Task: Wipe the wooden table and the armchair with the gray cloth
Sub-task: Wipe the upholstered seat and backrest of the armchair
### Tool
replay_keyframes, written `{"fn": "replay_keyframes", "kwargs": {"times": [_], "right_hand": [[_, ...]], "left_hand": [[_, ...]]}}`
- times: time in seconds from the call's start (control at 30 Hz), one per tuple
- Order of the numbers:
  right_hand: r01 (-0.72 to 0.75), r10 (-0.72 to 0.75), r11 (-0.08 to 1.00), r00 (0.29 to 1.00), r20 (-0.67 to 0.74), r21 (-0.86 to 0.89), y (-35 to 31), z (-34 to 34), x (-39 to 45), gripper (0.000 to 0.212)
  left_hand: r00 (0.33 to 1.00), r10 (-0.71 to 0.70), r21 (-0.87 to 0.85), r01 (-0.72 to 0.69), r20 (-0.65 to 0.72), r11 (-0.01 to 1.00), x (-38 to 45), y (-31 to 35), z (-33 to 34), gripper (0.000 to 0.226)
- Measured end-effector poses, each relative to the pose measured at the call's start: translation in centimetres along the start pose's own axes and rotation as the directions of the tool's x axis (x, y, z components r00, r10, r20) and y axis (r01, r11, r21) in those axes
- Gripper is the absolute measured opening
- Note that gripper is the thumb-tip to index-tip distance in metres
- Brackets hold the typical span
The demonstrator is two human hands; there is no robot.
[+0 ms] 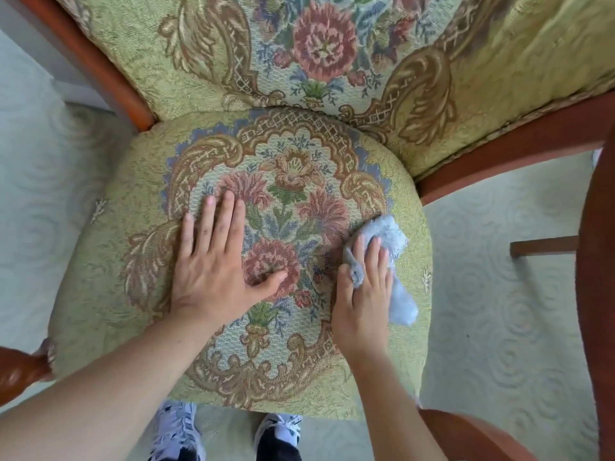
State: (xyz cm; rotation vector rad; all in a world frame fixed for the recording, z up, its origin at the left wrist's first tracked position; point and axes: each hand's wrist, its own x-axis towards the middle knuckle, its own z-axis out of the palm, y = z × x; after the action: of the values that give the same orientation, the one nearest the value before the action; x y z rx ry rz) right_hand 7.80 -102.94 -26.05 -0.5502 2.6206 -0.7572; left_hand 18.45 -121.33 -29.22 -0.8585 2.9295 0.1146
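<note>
The armchair fills the head view, with a green floral seat cushion (109, 247) and a matching backrest (186, 48). My right hand (366, 294) presses the crumpled gray cloth (392, 234) onto the right side of the seat, fingers closed over it; cloth sticks out above and to the right of the hand. My left hand (216, 261) lies flat on the seat's centre left, fingers spread, holding nothing. The wooden table is not in view.
Reddish wooden armrests run at the upper left (100, 71), the right (595, 261) and the lower left corner (20, 367). Pale patterned carpet (499, 327) surrounds the chair. My shoes (279, 434) stand just below the seat's front edge.
</note>
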Motion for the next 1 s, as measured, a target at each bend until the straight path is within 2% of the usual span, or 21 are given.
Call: {"fn": "replay_keyframes", "kwargs": {"times": [0.13,0.3,0.43,0.57,0.7,0.77,0.8,0.87,0.93,1.0], "right_hand": [[0.076,-0.076,0.997,0.997,-0.011,-0.033,-3.4,0.7,7.1,0.057],[0.342,-0.312,0.913,0.937,0.161,-0.222,-6.3,1.9,13.3,0.057],[0.525,-0.483,0.821,0.848,0.217,-0.225,-4.3,0.9,10.4,0.055],[0.562,-0.513,0.803,0.821,0.253,-0.196,-1.6,1.0,3.5,0.056],[0.433,-0.41,0.9,0.883,0.23,-0.055,-1.3,1.9,-4.1,0.054],[0.255,-0.263,0.965,0.933,0.245,0.066,-2.5,1.4,-5.7,0.051],[0.113,-0.155,0.98,0.951,0.268,0.164,-3.8,0.7,-5.7,0.052],[-0.165,0.072,0.906,0.968,0.242,0.389,-7.1,-1.3,-4.5,0.057],[-0.253,0.216,0.851,0.967,0.132,0.461,-11.1,-4.1,-2.9,0.06],[-0.265,0.259,0.839,0.963,0.08,0.476,-15.3,-7.2,-1.9,0.057]], "left_hand": [[1.0,0.001,0.013,-0.001,-0.003,1.0,-0.1,-0.1,0.2,0.121],[1.0,0.012,0.021,-0.012,0.002,1.0,-0.1,-0.3,0.2,0.121],[1.0,0.023,-0.004,-0.023,0.011,1.0,-0.2,-0.5,0.1,0.12],[0.998,0.055,-0.04,-0.054,0.036,0.998,0.1,-0.6,-0.2,0.12],[0.989,0.066,-0.05,-0.06,0.13,0.997,-0.1,-1.3,-0.9,0.117],[0.984,0.06,-0.078,-0.048,0.169,0.996,-0.2,-1.6,-2.1,0.108],[0.982,0.047,-0.1,-0.029,0.181,0.995,-0.2,-1.7,-3.0,0.102],[0.982,0.03,-0.146,-0.002,0.188,0.989,0.0,-1.9,-5.6,0.095],[0.985,0.045,-0.172,-0.016,0.166,0.985,0.3,-2.4,-9.1,0.092],[0.987,0.072,-0.196,-0.044,0.141,0.98,0.5,-3.0,-13.3,0.088]]}}
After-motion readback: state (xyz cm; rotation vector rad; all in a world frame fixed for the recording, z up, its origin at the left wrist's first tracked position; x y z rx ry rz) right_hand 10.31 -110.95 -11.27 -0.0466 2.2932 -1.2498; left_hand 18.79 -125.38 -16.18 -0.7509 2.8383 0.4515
